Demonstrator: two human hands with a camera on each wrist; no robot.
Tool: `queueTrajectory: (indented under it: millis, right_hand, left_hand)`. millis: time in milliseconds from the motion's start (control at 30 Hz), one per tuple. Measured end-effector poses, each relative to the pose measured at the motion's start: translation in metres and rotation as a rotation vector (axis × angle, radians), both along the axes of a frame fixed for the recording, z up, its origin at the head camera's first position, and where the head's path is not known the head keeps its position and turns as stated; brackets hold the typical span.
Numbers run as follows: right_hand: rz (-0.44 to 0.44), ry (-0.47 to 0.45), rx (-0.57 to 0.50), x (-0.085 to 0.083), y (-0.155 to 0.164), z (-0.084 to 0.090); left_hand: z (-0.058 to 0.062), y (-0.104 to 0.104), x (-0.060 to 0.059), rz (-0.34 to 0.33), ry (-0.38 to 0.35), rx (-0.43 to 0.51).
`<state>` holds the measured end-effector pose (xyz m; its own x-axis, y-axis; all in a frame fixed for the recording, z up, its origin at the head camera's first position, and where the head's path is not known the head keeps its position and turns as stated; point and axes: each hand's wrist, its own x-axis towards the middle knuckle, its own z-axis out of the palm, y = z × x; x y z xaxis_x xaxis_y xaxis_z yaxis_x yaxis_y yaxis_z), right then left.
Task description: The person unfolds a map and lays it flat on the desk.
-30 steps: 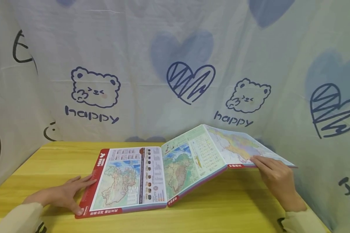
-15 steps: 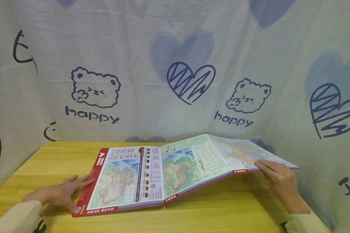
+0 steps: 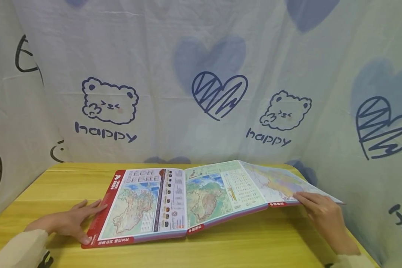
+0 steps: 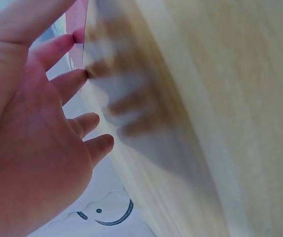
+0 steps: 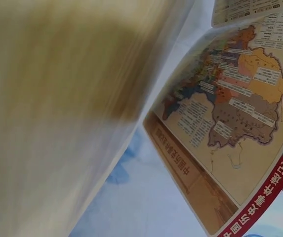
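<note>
A folding map (image 3: pixel 204 203) with several panels lies unfolded across the table in the head view. Its red-edged left panel is flat; the middle panel slopes up to a raised fold, and the right panel slopes down from it. My left hand (image 3: pixel 65 223) rests on the red left edge, fingers spread and thumb at the near corner; the left wrist view shows its fingertips (image 4: pixel 77 74) against that edge. My right hand (image 3: pixel 325 217) pinches the right panel's near edge, holding it above the table. The panel's underside (image 5: pixel 250 94), with another coloured map printed on it, shows in the right wrist view.
The yellow wood-grain table (image 3: pixel 241 245) ends at a pale curtain (image 3: pixel 160 74) printed with hearts and bears. The curtain also runs along both sides, close to the right arm.
My right hand has moved down and slightly right, lowering the right panel. The raised fold has sunk and the panels lie flatter. My left hand has shifted slightly left with the map's edge.
</note>
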<state>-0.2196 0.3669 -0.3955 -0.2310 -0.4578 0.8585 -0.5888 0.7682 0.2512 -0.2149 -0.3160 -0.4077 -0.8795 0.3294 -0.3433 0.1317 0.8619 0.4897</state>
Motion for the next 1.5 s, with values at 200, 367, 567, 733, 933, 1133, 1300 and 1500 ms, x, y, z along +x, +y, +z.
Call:
queueTrajectory:
  millis: [200,367,567,733,933,1133,1300,1500]
  right_hand:
    - [-0.013,-0.047,-0.004,0.003,0.003,-0.005]
    - [-0.04,-0.109,0.041,0.005,0.005,-0.007]
    - [-0.072,-0.232,0.13,0.01,0.007,-0.01]
    - [-0.087,-0.276,0.16,0.01,0.008,-0.015]
    - [-0.132,-0.369,0.183,0.01,0.005,-0.016]
    - [-0.209,-0.647,0.243,0.015,0.003,-0.013]
    - [-0.236,-0.876,0.257,0.013,0.005,-0.009]
    - [-0.202,-0.902,0.269,0.012,0.012,-0.011]
  left_hand:
    - [0.001,0.002,0.0,0.008,-0.003,-0.007]
    - [0.001,0.001,0.0,0.005,-0.015,-0.001]
    - [0.0,-0.001,-0.001,0.0,-0.031,-0.008]
    - [0.001,-0.001,0.0,0.014,-0.042,-0.009]
    - [0.002,-0.002,0.003,0.007,-0.017,-0.005]
    - [-0.001,-0.005,0.003,-0.005,0.002,0.001]
    - [-0.005,-0.007,0.002,-0.029,0.015,-0.024]
    - [0.0,0.0,0.006,-0.012,0.045,-0.016]
